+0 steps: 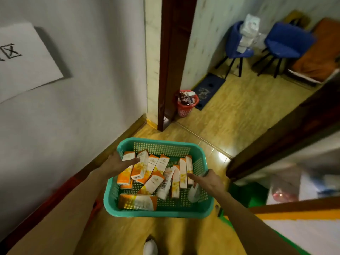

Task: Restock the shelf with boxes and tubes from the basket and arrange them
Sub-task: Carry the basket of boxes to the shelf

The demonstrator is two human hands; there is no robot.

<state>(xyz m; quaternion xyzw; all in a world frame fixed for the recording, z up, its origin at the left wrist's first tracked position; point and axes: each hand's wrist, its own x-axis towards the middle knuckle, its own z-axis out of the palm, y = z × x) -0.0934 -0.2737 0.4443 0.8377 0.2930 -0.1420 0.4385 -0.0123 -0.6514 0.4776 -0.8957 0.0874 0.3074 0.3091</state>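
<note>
On the yellow floor by the wall, a green lattice-plastic basket (158,208) holds flat orange-and-white cardboard boxes (142,167) lying jumbled.
My left hand (117,163) reaches in with straight, relaxed fingers resting over the boxes, gripping nothing. My right hand (207,182) curls round a white tube (195,194), index finger pointing; motion blur smears the tube's outline, and my forearms run out of view.
</note>
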